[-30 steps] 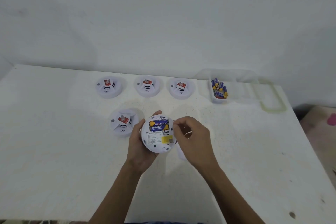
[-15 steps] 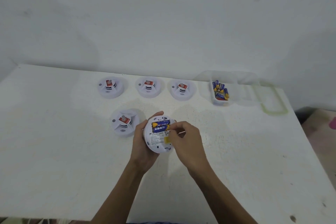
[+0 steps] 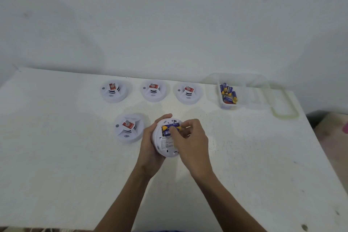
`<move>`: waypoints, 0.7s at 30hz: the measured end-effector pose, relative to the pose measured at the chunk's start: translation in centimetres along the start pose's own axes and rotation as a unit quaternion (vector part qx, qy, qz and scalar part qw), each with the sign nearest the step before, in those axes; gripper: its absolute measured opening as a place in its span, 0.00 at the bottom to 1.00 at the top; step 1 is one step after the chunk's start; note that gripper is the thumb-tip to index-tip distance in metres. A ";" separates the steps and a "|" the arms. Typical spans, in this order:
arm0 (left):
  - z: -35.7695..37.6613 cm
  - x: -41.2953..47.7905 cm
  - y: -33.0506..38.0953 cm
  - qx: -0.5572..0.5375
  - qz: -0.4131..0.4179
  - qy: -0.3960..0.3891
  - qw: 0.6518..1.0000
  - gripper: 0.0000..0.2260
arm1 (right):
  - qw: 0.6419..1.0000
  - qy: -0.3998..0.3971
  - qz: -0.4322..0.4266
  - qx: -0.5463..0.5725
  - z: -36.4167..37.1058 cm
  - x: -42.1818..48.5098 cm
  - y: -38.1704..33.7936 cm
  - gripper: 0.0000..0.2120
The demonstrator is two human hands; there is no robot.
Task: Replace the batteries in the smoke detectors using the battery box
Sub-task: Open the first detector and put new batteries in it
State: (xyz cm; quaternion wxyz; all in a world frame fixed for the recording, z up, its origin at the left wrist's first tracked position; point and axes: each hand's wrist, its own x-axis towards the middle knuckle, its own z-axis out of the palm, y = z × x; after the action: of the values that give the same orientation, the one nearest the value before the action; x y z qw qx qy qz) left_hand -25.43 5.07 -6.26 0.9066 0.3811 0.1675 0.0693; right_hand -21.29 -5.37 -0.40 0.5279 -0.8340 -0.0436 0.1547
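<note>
Right hand (image 3: 190, 138) moved onto battery (image 3: 168, 130), grip pinching; left hand (image 3: 150, 147) gripping detector (image 3: 165, 145); box (image 3: 228, 98) far right.

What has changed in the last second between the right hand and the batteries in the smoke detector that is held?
The right hand moved left, from the detector's right edge onto the blue-and-yellow batteries; its fingertips now cover part of them. Whether it grips one cannot be told. The left hand holds the upturned smoke detector as before. The four other detectors and the battery box stayed in place.
</note>
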 end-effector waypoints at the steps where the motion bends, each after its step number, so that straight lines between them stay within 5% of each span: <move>1: 0.0 0.1 -0.1 0.003 0.007 0.003 1.000 0.19 | 1.000 0.001 0.000 0.001 0.0 -0.1 0.1 0.12; 5: -0.6 0.6 -0.4 0.005 0.024 0.008 1.000 0.28 | 1.000 0.010 -0.008 0.013 0.2 -0.1 0.4 0.12; 17: -0.7 0.5 0.1 -0.063 0.011 -0.008 0.998 0.29 | 0.973 0.022 -0.058 0.222 -0.6 1.1 0.9 0.07; 21: -0.4 0.2 0.3 -0.070 -0.008 -0.004 0.998 0.25 | 0.985 -0.018 -0.130 0.112 -1.4 1.5 0.4 0.12</move>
State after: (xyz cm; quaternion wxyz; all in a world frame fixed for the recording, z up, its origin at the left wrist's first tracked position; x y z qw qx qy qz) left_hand -25.34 5.55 -6.36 0.9320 0.3160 0.1618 0.0726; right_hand -19.46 -6.41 -0.54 0.6328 -0.7539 -0.1433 0.1035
